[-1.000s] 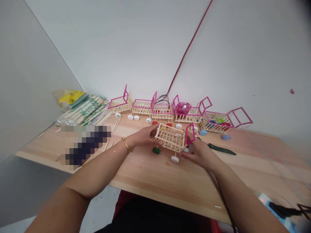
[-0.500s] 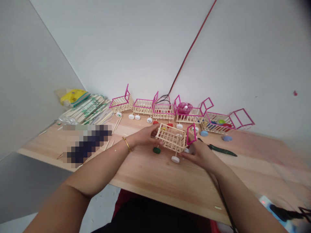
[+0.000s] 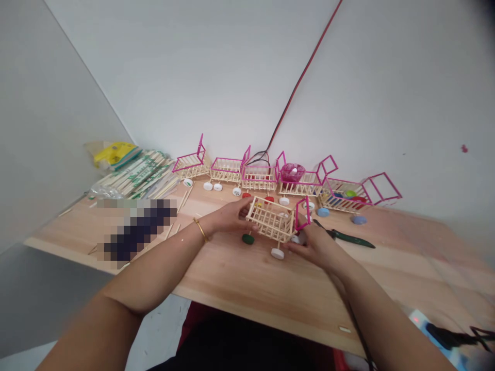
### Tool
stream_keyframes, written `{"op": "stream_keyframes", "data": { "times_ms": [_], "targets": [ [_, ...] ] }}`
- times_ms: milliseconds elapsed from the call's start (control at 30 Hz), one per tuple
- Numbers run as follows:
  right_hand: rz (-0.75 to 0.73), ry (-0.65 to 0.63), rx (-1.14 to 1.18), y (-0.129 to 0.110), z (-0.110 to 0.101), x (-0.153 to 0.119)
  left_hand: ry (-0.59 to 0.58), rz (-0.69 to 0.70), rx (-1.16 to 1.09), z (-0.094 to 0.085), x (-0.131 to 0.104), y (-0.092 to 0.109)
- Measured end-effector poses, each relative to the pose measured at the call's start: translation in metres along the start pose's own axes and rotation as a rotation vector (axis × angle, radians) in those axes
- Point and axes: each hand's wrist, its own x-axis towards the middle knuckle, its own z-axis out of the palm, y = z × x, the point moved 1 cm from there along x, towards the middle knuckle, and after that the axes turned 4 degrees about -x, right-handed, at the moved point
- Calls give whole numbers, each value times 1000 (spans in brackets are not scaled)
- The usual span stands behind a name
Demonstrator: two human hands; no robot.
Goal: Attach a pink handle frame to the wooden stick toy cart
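Between my hands is a small model cart [image 3: 271,221] made of pale wooden sticks, with a magenta handle frame [image 3: 302,213] at its right end. Bottle-cap wheels sit under it, a green one [image 3: 248,239] at the left and a white one [image 3: 277,253] at the front right. My left hand [image 3: 235,216] grips the cart's left end, thumb on the near side and fingers behind. At the right end, my right hand [image 3: 309,239] closes around the lower corner below the handle; some of its fingertips are hidden behind the cart.
Several similar carts with magenta rims [image 3: 260,178] stand along the wall, one holding a magenta cup [image 3: 292,172]. Green-handled pliers [image 3: 353,239] lie to the right. Packs of sticks [image 3: 141,172] and a yellow bag [image 3: 116,153] are at the left. A power strip [image 3: 421,322] is at lower right.
The view has shifted very slightly. Both hands keep the same hold on the cart, which stays in nearly the same place.
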Motion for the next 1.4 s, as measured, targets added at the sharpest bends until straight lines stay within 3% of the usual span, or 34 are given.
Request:
{"op": "stream_keyframes", "data": {
  "times_ms": [200, 400, 467, 567, 700, 867, 967, 1100, 1167, 1300, 1400],
  "targets": [
    [11, 51, -42, 1, 2, 0, 7, 5, -20, 1, 1, 1],
    [-6, 379, -260, -13, -20, -9, 70, 12, 75, -3, 0, 1],
    [-64, 464, -217, -17, -27, -12, 87, 12, 82, -5, 1, -1],
    [-100, 485, -186, -20, -31, -13, 71, 11, -3, -7, 3, -6],
    [-27, 464, -89, -19, -32, -16, 83, 3, -27, -9, 5, -12],
    [103, 592, 90, -18, -37, -19, 110, 1, 9, -7, 2, -8],
    [176, 524, 91, -15, -37, -15, 125, -10, -14, -5, 1, -6],
    [128, 209, 51, -11, -29, -10, 144, -13, -55, -4, 1, -6],
    [117, 125, 33, -10, -25, -9, 138, -19, -64, -4, 1, -5],
    [145, 167, 143, -9, -18, -8, 108, 5, -68, -3, 1, -1],
    [168, 270, 386, -5, -13, -5, 119, 21, -66, -4, 2, 1]
  ]
}}
